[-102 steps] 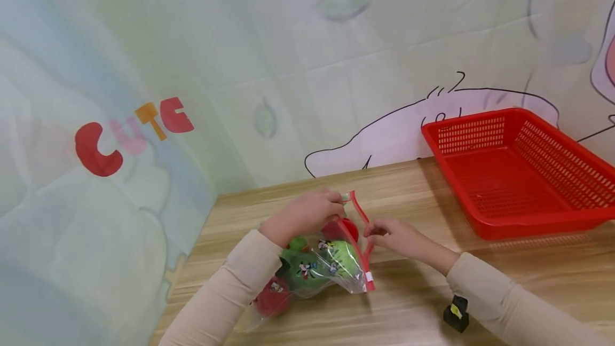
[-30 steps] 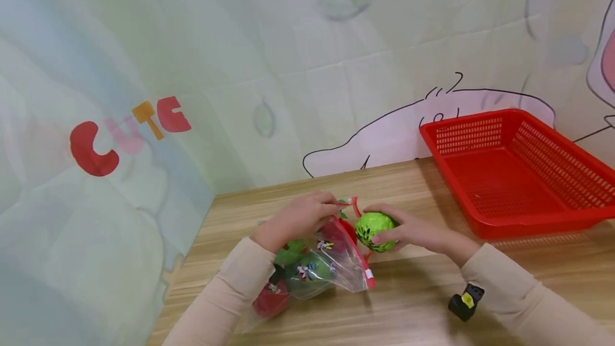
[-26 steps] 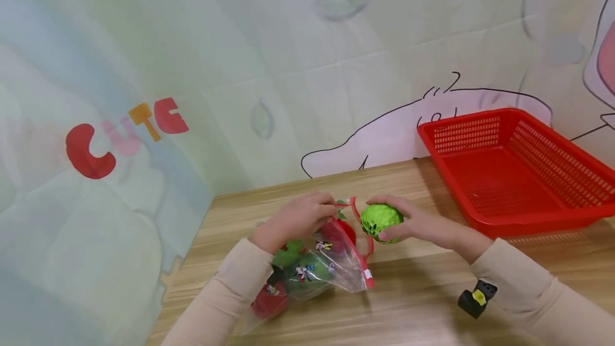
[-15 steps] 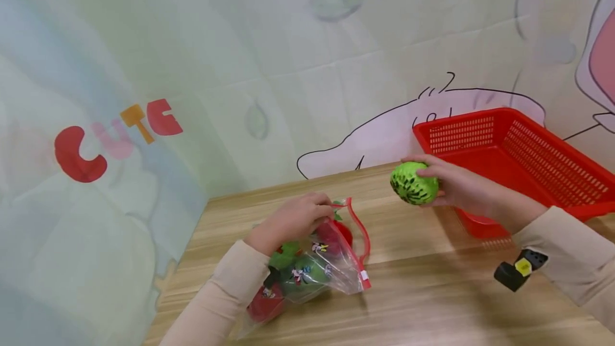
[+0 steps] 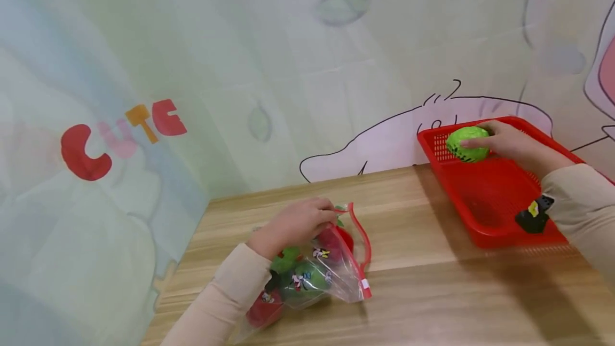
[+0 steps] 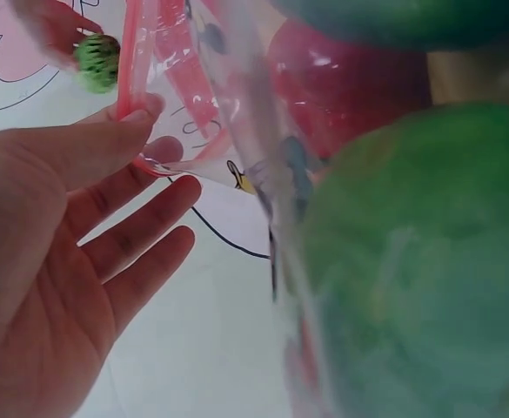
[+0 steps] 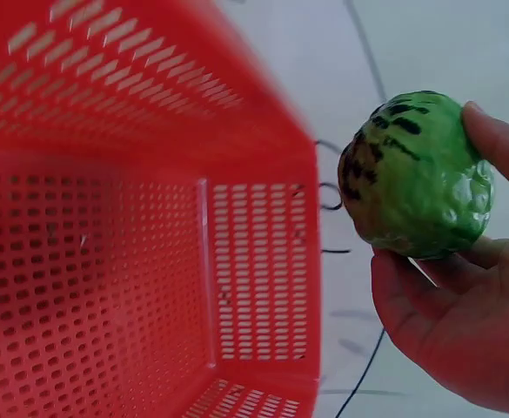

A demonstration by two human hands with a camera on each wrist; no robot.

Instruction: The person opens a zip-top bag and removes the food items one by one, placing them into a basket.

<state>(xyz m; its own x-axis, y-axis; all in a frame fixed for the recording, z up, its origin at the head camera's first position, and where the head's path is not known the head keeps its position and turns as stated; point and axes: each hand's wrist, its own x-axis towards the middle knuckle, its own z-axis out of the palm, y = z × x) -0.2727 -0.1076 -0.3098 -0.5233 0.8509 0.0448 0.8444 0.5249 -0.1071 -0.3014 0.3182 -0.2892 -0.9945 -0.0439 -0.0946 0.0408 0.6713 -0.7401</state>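
My left hand (image 5: 295, 223) pinches the red zip edge of a clear zip bag (image 5: 348, 282) lying on the table. Thumb and forefinger meet on that edge in the left wrist view, the other fingers spread. Inside the bag are several red and green toy fruits, one a red fruit (image 5: 345, 239) near the open mouth. My right hand (image 5: 516, 146) holds a bumpy green toy fruit with black marks (image 5: 466, 144), its fingers and thumb round it. In the head view it appears over the far left of the red basket (image 5: 473, 228); the right wrist view shows it beyond the rim.
The basket has perforated walls and sits at the right of the wooden table (image 5: 408, 292), near the back. A printed cloth (image 5: 288, 68) hangs behind and to the left. A small black device (image 5: 534, 215) is on my right wrist.
My right hand has drawn the bumpy green toy fruit out of the zip bag and carried it right and away to the basket. My left hand stays on the bag's edge.
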